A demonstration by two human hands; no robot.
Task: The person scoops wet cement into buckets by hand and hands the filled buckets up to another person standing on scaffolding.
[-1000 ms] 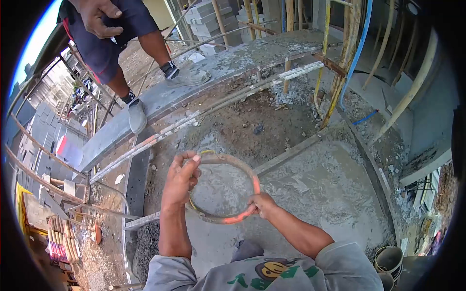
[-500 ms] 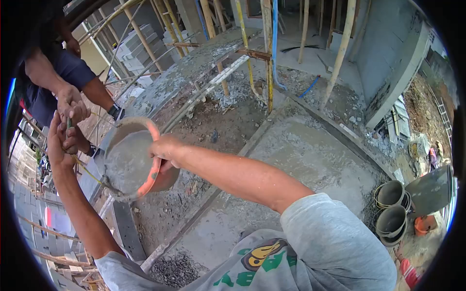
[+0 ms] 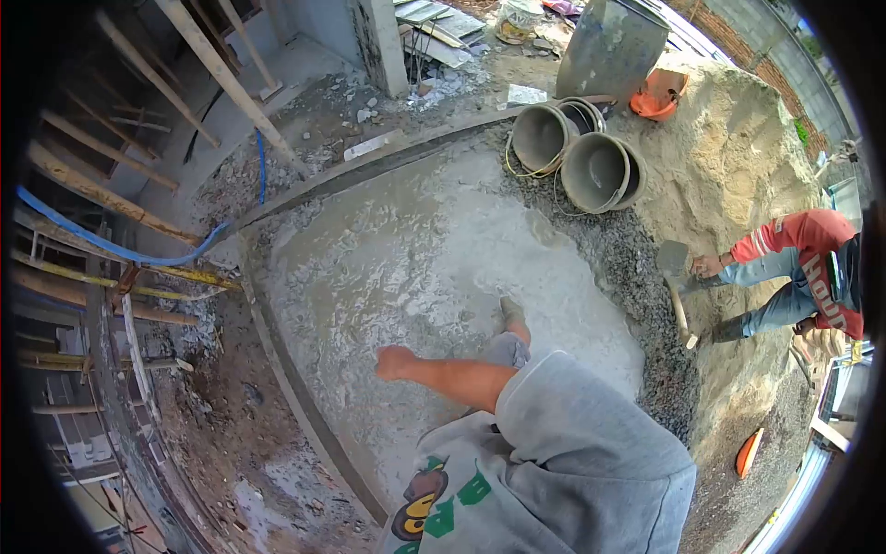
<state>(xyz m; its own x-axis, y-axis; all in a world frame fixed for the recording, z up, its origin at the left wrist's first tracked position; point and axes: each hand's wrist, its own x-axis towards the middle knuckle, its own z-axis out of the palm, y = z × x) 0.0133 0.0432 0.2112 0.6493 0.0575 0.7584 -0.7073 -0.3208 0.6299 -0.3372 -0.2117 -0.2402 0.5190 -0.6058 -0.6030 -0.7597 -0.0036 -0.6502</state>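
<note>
My right hand point(image 3: 397, 363) is closed like a fist above the wet grey concrete point(image 3: 369, 277), and nothing shows in it. The arm reaches across from the grey sleeve. Just past the forearm, my foot point(image 3: 510, 309) stands in the wet mix. My left hand is out of view. The slab of wet concrete lies inside a raised edge point(image 3: 300, 392) that runs along its left and far sides. At the far edge of the slab, several grey buckets point(image 3: 595, 173) lie tipped or stacked near the gravel.
On the right, a person in a red top point(image 3: 803, 268) bends over sand with a shovel point(image 3: 678, 286). A dark drum point(image 3: 609, 51) and an orange container point(image 3: 660, 94) stand beyond the buckets. Wooden props point(image 3: 221, 78) and a blue hose point(image 3: 120, 251) are at left.
The view has swung right. The mortar-filled bucket, my left hand and the person by it have left the view. My right hand no longer holds the bucket rim.
</note>
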